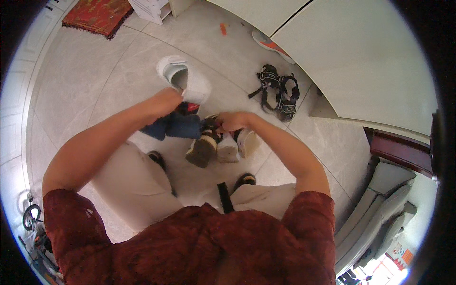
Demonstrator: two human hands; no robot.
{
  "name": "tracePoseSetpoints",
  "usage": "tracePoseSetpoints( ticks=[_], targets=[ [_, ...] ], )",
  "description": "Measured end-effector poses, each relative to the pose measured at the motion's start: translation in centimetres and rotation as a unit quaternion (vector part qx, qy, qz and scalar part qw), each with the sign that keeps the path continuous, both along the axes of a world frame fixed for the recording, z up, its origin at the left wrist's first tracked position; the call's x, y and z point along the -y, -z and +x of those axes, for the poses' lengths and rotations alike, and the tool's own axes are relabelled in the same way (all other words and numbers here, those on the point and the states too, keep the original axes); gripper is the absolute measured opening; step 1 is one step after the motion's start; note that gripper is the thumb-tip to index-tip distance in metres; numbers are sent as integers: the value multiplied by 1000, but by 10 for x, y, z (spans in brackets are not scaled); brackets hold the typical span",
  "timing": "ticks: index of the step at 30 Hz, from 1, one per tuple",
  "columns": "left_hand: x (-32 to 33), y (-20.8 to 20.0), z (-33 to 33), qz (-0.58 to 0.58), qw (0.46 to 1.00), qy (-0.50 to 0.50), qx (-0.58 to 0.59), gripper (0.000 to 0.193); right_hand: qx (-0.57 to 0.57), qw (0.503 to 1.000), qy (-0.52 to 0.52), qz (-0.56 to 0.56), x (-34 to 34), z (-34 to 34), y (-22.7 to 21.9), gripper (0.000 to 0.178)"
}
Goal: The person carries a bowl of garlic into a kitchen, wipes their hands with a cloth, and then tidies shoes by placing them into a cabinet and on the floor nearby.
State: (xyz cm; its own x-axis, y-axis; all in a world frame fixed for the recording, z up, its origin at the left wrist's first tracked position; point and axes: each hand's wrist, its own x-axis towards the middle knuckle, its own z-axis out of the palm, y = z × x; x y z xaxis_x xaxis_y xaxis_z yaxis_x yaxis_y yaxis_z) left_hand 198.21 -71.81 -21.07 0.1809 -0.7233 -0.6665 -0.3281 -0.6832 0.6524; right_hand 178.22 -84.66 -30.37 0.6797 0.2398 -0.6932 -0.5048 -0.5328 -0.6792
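Note:
My left hand (pixel 167 100) is closed on the edge of a white shoe (pixel 198 85), which is tilted above the floor with its opening showing. Just below that hand lie dark blue rolled or tube-shaped items (pixel 178 127), whose kind I cannot make out, and something black and red. My right hand (pixel 233 121) has its fingers curled at the upper ends of several shoes bunched side by side. Among these are a dark shoe with a tan sole (pixel 202 152), a white shoe (pixel 228 151) and a paler one (pixel 246 142). Which of them its fingers grip is partly hidden.
Black strapped sandals (pixel 279 92) stand on the tiled floor at the far right. A grey and orange shoe (pixel 273 46) pokes out under a white cabinet (pixel 361 57). Far left lies a red patterned mat (pixel 97 18). A grey sofa (pixel 380 204) is at right.

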Motion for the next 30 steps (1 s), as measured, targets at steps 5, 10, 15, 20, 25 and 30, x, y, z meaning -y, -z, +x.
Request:
tracePoseSetpoints(
  ticks=[5, 10, 15, 20, 25, 30],
  targets=[
    [0, -1, 2, 10, 1000, 16, 14, 42, 8, 1000, 8, 0, 1, 2, 11, 26],
    [-3, 3, 0, -3, 1000, -8, 15, 42, -19, 997, 65, 43, 2, -4, 9, 28],
    [-4, 3, 4, -14, 1000, -15, -3, 42, -35, 993, 108, 44, 3, -11, 1, 28],
    [-2, -2, 1, -28, 999, -42, 0, 40, -18, 993, 107, 44, 8, -16, 1, 26],
    [5, -13, 2, 5, 999, -37, 4, 40, -42, 987, 140, 70, 20, -20, -4, 25],
    [8, -18, 0, -2, 995, -96, 6, 32, 36, 983, 181, 8, 28, -25, -8, 27]
  ],
)
